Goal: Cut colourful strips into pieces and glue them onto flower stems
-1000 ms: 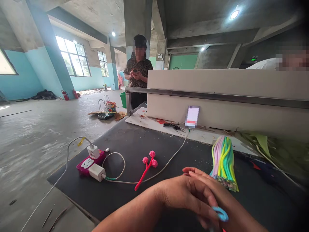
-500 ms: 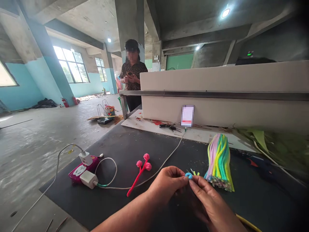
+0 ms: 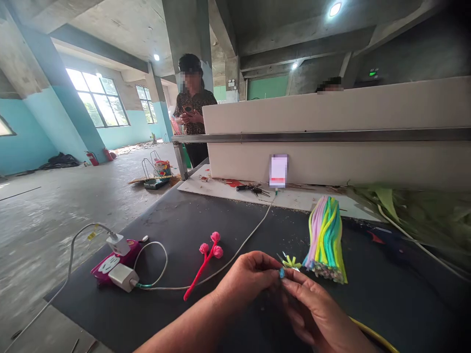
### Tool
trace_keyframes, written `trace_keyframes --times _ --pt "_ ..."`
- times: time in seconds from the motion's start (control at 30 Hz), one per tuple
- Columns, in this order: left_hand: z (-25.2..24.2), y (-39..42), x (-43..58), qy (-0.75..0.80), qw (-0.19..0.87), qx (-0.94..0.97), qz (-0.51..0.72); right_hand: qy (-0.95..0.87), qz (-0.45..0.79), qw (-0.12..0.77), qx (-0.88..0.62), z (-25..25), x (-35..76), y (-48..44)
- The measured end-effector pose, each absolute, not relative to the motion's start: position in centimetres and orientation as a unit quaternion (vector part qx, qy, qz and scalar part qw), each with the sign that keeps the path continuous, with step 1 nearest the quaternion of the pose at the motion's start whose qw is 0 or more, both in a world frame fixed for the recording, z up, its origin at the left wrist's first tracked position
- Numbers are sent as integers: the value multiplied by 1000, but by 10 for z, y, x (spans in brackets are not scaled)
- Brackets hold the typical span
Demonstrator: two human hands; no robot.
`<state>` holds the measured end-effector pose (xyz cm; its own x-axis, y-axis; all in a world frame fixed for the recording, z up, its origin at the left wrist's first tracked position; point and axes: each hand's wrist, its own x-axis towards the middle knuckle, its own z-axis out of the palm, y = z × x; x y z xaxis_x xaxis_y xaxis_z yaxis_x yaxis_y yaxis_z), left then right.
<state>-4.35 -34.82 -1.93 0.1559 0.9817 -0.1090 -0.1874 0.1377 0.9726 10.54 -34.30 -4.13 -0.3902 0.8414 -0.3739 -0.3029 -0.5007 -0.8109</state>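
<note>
My left hand [image 3: 246, 277] and my right hand [image 3: 316, 314] meet over the dark table top [image 3: 206, 215], fingertips pinched together on a small blue pipe-cleaner piece [image 3: 281, 272]. Just beyond the fingertips lies a small yellow-green twisted piece [image 3: 291, 262]. A bundle of pastel pipe cleaners [image 3: 326, 240] lies to the right of my hands. A pink pipe-cleaner stem with three round buds [image 3: 206, 260] lies to the left.
A pink power strip with white chargers [image 3: 114, 262] and cables sits at the table's left edge. A phone [image 3: 278, 170] leans on the white partition [image 3: 331, 142], with a bunch of keys [image 3: 252, 188] beside it. A person [image 3: 191, 105] stands behind the table. Green material [image 3: 412, 211] lies at right.
My hands moved forward from the lower edge of the view to the table's middle, and now pinch the blue piece between both sets of fingertips. The view tilted slightly.
</note>
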Motion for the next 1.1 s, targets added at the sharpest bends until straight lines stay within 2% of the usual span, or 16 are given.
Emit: trace_keyframes --times 0.37,0.6,0.9,1.1 --pt "-25 -347 -45 408 620 443 504 -354 764 396 -366 -26 102 -349" --pt "-23 -348 -48 471 556 490 479 -500 620 403 -450 -32 106 -345" --pt "-20 -354 -47 306 728 374 486 -559 613 380 -409 -23 108 -345" --pt "-22 -352 -50 367 678 432 468 -566 616 372 -403 -23 110 -348"
